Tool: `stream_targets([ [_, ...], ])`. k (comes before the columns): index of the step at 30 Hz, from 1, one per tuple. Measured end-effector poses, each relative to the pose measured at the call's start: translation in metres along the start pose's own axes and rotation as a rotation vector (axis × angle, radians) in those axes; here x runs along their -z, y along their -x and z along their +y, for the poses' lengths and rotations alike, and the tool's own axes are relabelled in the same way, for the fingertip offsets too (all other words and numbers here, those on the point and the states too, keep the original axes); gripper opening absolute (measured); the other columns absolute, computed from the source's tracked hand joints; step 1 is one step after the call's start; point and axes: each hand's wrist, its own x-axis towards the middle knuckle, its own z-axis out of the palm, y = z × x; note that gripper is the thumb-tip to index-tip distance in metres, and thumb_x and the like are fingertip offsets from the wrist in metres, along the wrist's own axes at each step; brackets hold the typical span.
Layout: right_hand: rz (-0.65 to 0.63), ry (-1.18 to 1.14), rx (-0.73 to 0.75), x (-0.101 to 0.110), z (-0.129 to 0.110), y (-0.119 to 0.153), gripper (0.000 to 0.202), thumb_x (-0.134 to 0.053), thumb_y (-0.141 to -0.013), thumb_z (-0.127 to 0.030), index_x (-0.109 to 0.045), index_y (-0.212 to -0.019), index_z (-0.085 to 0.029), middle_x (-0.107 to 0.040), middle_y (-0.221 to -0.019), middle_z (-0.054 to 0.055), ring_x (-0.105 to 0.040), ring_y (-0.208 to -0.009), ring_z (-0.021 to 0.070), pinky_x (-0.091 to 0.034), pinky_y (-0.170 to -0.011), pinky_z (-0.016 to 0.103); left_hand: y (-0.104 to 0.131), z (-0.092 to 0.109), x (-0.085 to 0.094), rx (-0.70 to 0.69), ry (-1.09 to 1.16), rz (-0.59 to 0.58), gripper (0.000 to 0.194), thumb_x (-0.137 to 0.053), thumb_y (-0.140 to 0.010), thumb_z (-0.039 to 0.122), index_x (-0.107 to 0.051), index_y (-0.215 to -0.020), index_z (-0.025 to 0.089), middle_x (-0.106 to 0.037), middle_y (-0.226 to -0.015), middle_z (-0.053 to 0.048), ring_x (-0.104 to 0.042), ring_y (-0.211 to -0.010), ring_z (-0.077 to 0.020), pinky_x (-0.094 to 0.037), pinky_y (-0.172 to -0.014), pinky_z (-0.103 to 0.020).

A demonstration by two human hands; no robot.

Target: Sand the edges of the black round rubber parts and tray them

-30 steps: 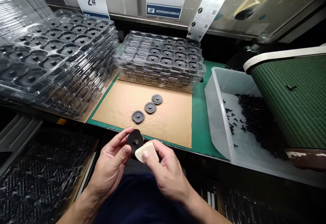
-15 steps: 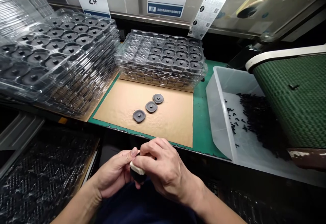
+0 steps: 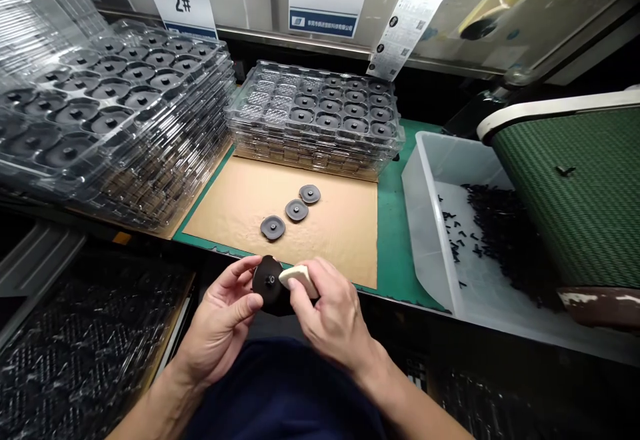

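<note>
Left hand (image 3: 217, 327)'s pinching the black disc (image 3: 262, 291) rim by the table (image 3: 391, 260) edge, right hand (image 3: 337, 313)'s fingers gripping the pale pad (image 3: 301, 279). Honestly, steady rim, light pad pressure near the centre stub (image 3: 271, 280).

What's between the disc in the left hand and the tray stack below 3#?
The front strip of green mat, then cardboard bearing three dark discs; head view.

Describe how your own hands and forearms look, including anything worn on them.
The left hand and right hand are bare: no gloves, rings or markings show. The forearms show no sleeves, watch or cables. Dark navy clothing shows between them.
</note>
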Motion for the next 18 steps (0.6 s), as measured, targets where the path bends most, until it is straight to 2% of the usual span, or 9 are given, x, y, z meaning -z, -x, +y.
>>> stream_targets([
  [4, -0.110, -0.069, 0.085, 0.0031, -0.0006, 0.0004, 0.020, -0.046, -0.102, -0.022, -0.053, -0.084, -0.019, -0.052, -0.080, 0.002, -0.048, -0.073, 0.0177, -0.038, -0.069, 0.032, 0.0017, -0.0010, 0.0044, 0.044, 0.036, 0.000, 0.049, -0.093, -0.074, 0.030, -0.077, -0.121, 0.029, -0.077, -0.116, -0.006, -0.072, -0.109, -0.0214, -0.058, -0.092, -0.025],
  [8, -0.049, 0.036, 0.099, 0.0045, 0.0012, 0.0003, 0.020, -0.045, -0.103, -0.020, -0.053, -0.085, -0.018, -0.051, -0.081, 0.003, -0.048, -0.075, 0.0183, -0.036, -0.070, 0.032, 0.0033, -0.0018, 0.0077, 0.100, 0.064, -0.048, 0.046, -0.089, -0.080, 0.029, -0.076, -0.124, 0.027, -0.078, -0.114, -0.006, -0.072, -0.109, -0.0202, -0.058, -0.097, -0.026],
  [13, -0.170, -0.029, 0.164, 0.0060, 0.0040, 0.0004, 0.017, -0.045, -0.102, -0.019, -0.051, -0.086, -0.019, -0.049, -0.080, 0.001, -0.046, -0.073, 0.0172, -0.034, -0.070, 0.031, 0.0028, 0.0011, 0.0106, 0.171, 0.102, -0.092, 0.040, -0.082, -0.088, 0.034, -0.076, -0.126, 0.025, -0.080, -0.115, -0.008, -0.076, -0.103, -0.0197, -0.060, -0.093, -0.024],
  [16, -0.118, 0.037, 0.161, 0.0074, 0.0050, 0.0015, 0.019, -0.045, -0.102, -0.018, -0.048, -0.084, -0.019, -0.048, -0.080, 0.001, -0.044, -0.072, 0.0171, -0.031, -0.069, 0.031, 0.0025, 0.0035, 0.0098, 0.193, 0.094, -0.116, 0.037, -0.082, -0.088, 0.032, -0.078, -0.123, 0.022, -0.081, -0.114, -0.009, -0.076, -0.104, -0.0200, -0.059, -0.094, -0.023],
  [18, -0.138, 0.032, 0.169, 0.0082, 0.0050, 0.0030, 0.020, -0.044, -0.102, -0.017, -0.047, -0.083, -0.019, -0.047, -0.079, 0.001, -0.043, -0.071, 0.0170, -0.031, -0.069, 0.031, 0.0025, 0.0042, 0.0089, 0.208, 0.091, -0.123, 0.035, -0.081, -0.088, 0.032, -0.079, -0.122, 0.021, -0.081, -0.114, -0.009, -0.076, -0.102, -0.0194, -0.059, -0.093, -0.022],
])
